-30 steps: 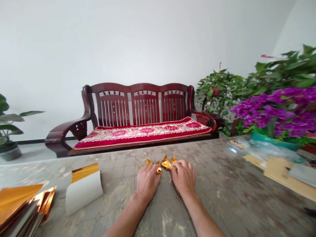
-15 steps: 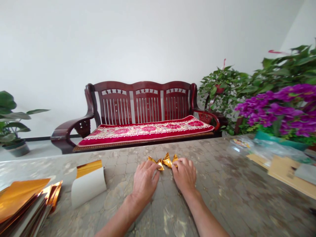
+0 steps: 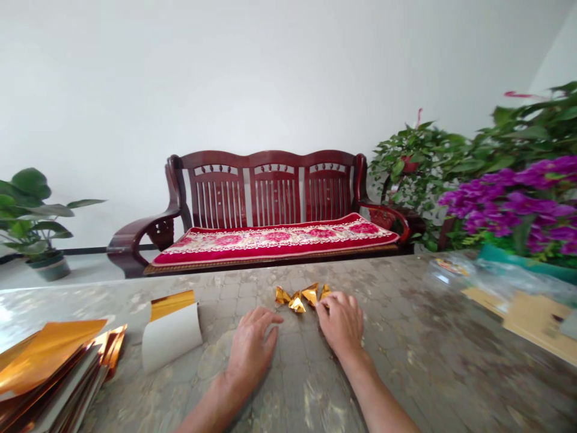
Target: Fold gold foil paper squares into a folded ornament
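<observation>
Several small peaks of folded gold foil paper (image 3: 310, 293) stand close together on the table, forming a short row. My right hand (image 3: 343, 322) is at the right end of the row. Its thumb and index finger close on the rightmost folded piece, partly hiding it. To the lower left of the row, my left hand (image 3: 253, 340) is apart from the paper. Its fingers stretch forward, the thumb stands away from them, and nothing is between them.
On the left, a curled foil sheet (image 3: 174, 337) with a grey back lies beside a stack of gold foil sheets (image 3: 58, 343). Cardboard (image 3: 534, 322) and clear plastic wrap (image 3: 514, 276) lie at the right, by purple flowers (image 3: 518, 201). A wooden bench (image 3: 274, 162) stands behind the patterned table (image 3: 288, 385).
My left hand has let go of the left folded foil and drawn back to the lower left. My right hand stays at the right piece. The view has turned slightly left.
</observation>
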A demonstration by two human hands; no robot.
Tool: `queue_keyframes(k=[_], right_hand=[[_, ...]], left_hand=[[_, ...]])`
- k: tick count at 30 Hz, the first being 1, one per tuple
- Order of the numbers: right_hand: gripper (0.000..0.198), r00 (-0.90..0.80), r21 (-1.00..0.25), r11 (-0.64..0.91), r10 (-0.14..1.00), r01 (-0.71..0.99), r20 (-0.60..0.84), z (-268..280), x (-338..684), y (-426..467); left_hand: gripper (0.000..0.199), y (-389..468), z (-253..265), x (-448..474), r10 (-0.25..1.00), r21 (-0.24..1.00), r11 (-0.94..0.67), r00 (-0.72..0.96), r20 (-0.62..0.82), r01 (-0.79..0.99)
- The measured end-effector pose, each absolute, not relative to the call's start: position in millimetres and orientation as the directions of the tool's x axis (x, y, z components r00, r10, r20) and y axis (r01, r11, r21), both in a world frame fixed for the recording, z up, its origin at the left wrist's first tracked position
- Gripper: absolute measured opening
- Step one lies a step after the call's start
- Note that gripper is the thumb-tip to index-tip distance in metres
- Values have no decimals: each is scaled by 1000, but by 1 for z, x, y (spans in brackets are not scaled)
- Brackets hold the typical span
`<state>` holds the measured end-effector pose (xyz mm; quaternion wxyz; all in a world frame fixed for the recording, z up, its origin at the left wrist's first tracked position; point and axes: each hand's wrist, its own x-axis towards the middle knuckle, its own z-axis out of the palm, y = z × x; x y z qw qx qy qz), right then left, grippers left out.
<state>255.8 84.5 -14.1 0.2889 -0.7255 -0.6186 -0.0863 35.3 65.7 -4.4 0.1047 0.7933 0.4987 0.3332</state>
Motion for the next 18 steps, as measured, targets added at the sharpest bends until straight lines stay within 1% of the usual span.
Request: queue_keyframes(k=[3,13,18], right_hand=[[17,224,-318,-77,860,945,458,-13,257,84],[24,307,-372,-127,823,919,478,-14,262,84],[29,332,-363,-188,858,913,391,-10,264,87]], left_hand=[[24,61,-8,33,856,503,-498,305,418,706],[24,61,-26,37,884,617,-461,267,384,639],[26,61,-26,35,892,646,-443,236,384,622]])
